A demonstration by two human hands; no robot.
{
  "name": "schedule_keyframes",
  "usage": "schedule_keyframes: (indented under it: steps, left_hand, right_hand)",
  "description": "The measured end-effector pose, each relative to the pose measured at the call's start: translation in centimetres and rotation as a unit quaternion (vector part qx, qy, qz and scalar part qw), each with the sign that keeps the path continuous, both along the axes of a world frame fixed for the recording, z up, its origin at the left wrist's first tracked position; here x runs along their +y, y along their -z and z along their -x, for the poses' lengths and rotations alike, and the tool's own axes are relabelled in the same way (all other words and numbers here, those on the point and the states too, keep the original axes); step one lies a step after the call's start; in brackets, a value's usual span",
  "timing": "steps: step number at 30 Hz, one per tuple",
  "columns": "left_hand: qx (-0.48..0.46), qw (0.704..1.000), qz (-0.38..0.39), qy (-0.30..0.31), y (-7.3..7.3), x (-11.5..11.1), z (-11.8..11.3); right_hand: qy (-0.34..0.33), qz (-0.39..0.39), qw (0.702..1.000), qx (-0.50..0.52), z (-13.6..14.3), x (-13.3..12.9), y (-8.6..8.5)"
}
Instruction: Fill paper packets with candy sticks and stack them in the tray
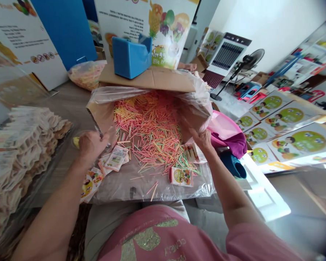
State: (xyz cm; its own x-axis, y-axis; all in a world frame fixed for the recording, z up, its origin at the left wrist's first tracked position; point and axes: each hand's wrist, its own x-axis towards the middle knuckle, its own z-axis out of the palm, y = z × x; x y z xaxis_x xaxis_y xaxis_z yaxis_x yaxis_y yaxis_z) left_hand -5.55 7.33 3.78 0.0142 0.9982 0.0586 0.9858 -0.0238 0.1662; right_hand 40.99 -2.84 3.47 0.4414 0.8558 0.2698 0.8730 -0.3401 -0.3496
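An opened cardboard box (pixel 103 115) lined with clear plastic lies on its side, its opening facing me. Many thin pink, yellow and green sticks (pixel 152 127) spill from it onto the plastic-covered table. My left hand (pixel 93 145) is closed on the box's left flap edge. On the opposite side, my right hand (pixel 203 140) grips the right flap and its plastic. Small printed packets (pixel 115 158) lie beside my left hand. A small printed pack (pixel 181 176) rests near the table's front edge, below my right hand.
A blue tape dispenser (pixel 132 56) stands on the box. Stacked paper packets (pixel 21 152) fill the left side. At right are a pink basket (pixel 224 125), a blue cup (pixel 233 165) and printed cartons (pixel 301 139). Another person's hand (pixel 188 67) shows behind the box.
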Motion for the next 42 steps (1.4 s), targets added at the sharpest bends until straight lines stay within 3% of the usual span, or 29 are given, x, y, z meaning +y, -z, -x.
schedule_keyframes:
  steps: [5, 9, 12, 15, 17, 20, 23, 25, 27, 30, 33, 38, 42]
  left_hand:
    - [-0.082, 0.995, -0.048, 0.034, 0.0, -1.3, 1.3]
    - [-0.185, 0.972, -0.148, 0.005, 0.4, -4.5, 3.2]
    - [-0.239, 0.956, -0.166, 0.027, 1.0, -8.2, 3.8]
    - [-0.256, 0.951, -0.139, 0.105, 2.3, -12.0, 3.4]
    - [-0.28, 0.938, -0.131, 0.155, 3.6, -14.5, 2.9]
    - [-0.31, 0.92, -0.127, 0.203, 5.7, -18.1, 2.2]
    - [-0.311, 0.915, -0.097, 0.239, 6.7, -20.3, 1.3]
    - [-0.278, 0.921, -0.089, 0.258, 6.2, -20.1, 0.5]
    - [-0.215, 0.938, -0.089, 0.258, 5.0, -18.5, -0.4]
    - [-0.094, 0.973, -0.059, 0.203, 3.1, -14.7, -1.6]
    - [-0.012, 0.988, -0.013, 0.157, 2.6, -11.8, -2.5]
    - [0.031, 0.983, 0.025, 0.18, 4.0, -11.1, -2.5]
    - [0.059, 0.976, 0.03, 0.206, 3.8, -11.5, -1.9]
  right_hand:
    - [0.001, -0.079, 0.997, -0.011, 1.6, -3.4, -0.4]
    - [0.015, -0.135, 0.988, -0.071, 2.1, -8.5, -1.0]
    - [-0.049, -0.065, 0.997, -0.001, 3.1, -11.7, -1.5]
    - [-0.199, 0.03, 0.978, 0.057, 5.4, -13.3, -1.6]
    - [-0.292, 0.086, 0.952, 0.024, 7.1, -13.7, -1.4]
    - [-0.323, 0.128, 0.937, -0.04, 8.7, -13.7, -0.8]
    - [-0.326, 0.116, 0.937, -0.049, 9.4, -12.5, -0.3]
    - [-0.349, 0.099, 0.931, -0.033, 10.3, -10.6, -0.4]
    - [-0.372, 0.09, 0.924, -0.018, 11.8, -8.1, -0.8]
    - [-0.4, 0.101, 0.911, -0.028, 14.7, -4.2, -1.6]
    - [-0.423, 0.107, 0.899, -0.048, 16.6, -1.1, -2.0]
    - [-0.438, 0.095, 0.894, -0.013, 16.1, 2.7, -1.4]
    - [-0.379, 0.057, 0.923, 0.024, 13.9, 6.4, -1.6]
